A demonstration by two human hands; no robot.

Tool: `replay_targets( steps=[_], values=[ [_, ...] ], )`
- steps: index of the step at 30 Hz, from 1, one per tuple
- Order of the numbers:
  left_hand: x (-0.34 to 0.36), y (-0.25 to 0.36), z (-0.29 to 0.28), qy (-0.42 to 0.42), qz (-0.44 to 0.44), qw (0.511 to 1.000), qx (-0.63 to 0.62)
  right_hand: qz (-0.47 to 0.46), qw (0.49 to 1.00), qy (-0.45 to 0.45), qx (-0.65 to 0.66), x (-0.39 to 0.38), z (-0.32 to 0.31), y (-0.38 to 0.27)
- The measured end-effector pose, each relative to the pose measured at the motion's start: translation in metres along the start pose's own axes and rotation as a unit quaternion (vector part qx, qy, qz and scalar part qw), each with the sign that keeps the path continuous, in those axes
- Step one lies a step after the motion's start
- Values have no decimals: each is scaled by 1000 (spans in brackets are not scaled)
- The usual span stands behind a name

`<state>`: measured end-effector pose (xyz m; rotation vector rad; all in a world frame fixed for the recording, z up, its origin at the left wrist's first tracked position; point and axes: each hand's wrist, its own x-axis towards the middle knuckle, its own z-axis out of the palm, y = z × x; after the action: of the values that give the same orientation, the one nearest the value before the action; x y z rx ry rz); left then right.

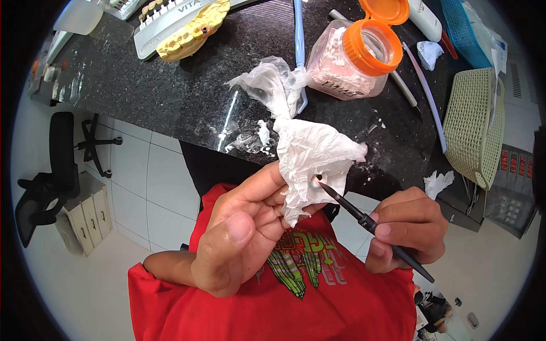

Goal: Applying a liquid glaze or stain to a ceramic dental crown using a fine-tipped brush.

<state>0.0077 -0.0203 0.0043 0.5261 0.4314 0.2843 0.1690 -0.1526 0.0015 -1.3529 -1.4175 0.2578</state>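
Note:
My left hand [244,230] is palm up with the thumb apart, and its fingers hold a crumpled white tissue [313,150] from below and behind. My right hand [410,224] grips a slim black brush [364,220] like a pen. The brush's fine tip meets a small whitish piece [316,182] on the tissue, next to a dark spot. That piece is too small to name surely; it resembles a dental crown. A second crumpled thin wipe [273,85] lies on the black counter just beyond, against the held tissue.
On the speckled black counter [153,96] stand an open jar [350,62] of pinkish powder with an orange lid, a yellow dental cast [193,31] and a grey tooth shade guide [165,25]. A blue handle [300,34], lilac stick [426,96] and green basket [475,125] are nearby.

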Motion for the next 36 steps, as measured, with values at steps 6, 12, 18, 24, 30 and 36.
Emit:
replay_targets(
  steps=[6, 12, 18, 24, 30, 36],
  values=[
    [0, -1, 0, -2, 4, 1000, -2, 10, 1000, -2, 10, 1, -1, -1],
    [0, -1, 0, -3, 5, 1000, -3, 0, 1000, -4, 3, 2, 0, 0],
    [0, 1, 1, -2, 2, 1000, 7, 6, 1000, 7, 5, 2, -1, 0],
    [1, 2, 3, -1, 1, 1000, 8, 7, 1000, 8, 13, 0, -3, 0],
    [1, 1, 2, -3, 3, 1000, 6, -3, 1000, 5, 2, 0, -1, 1],
    [0, 2, 2, 1, -2, 1000, 4, 5, 1000, 18, 13, 0, 0, 0]
  ],
)
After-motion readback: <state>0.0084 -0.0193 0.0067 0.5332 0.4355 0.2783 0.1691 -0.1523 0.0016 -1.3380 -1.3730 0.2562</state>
